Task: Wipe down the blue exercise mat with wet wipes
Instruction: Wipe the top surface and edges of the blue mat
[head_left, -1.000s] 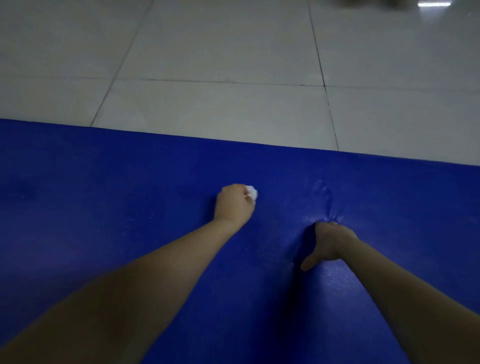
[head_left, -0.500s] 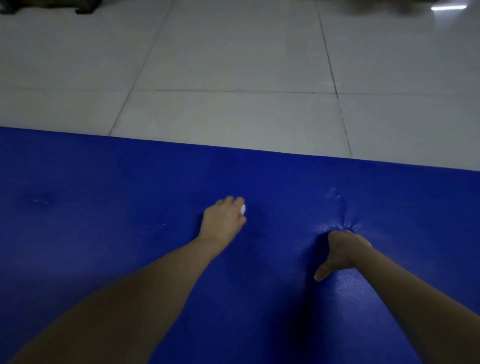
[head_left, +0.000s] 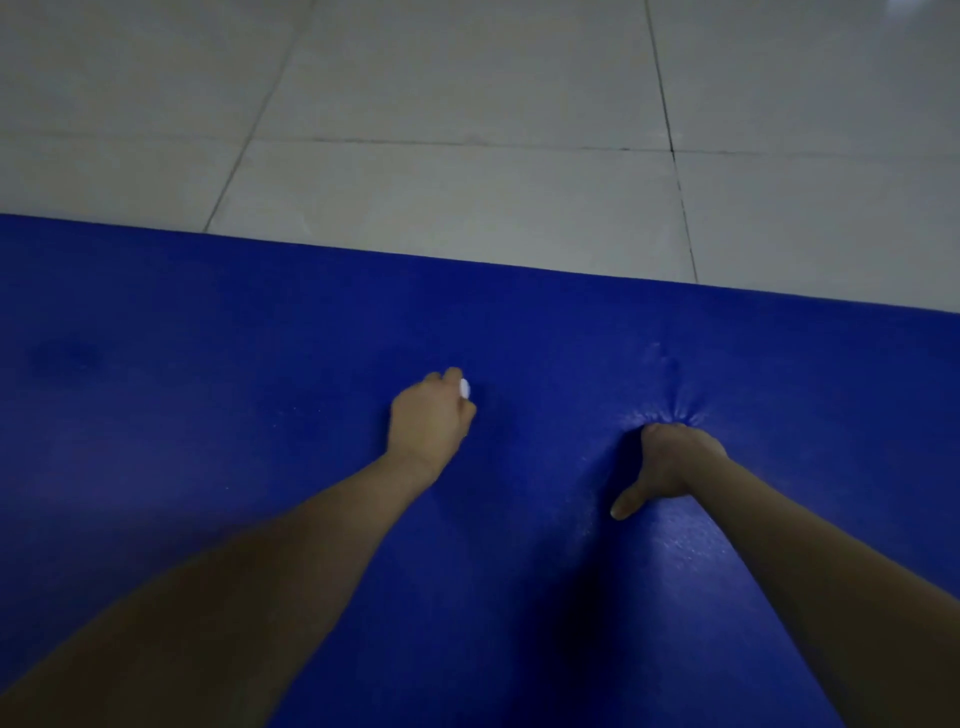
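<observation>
Dim, low-light, colours muted. Tiled floor (head_left: 467, 197) pale grey, brightest area. Blue mat (head_left: 208, 415) saturated, darkening toward lower edge. Wet wipe (head_left: 465, 388) in left hand (head_left: 428, 421) shows as small blown-out white spot. Speckled sheen on mat beside right forearm (head_left: 779, 545). Heavy shadow left of right hand (head_left: 670, 462). Near forearms dark, soft. Tile joints splay outward from wide-angle lens.

The mat (head_left: 208, 441) is laid on the floor (head_left: 467, 197); on it are set the left hand (head_left: 428, 421), with the wipe (head_left: 465, 388), and right hand (head_left: 670, 462).
</observation>
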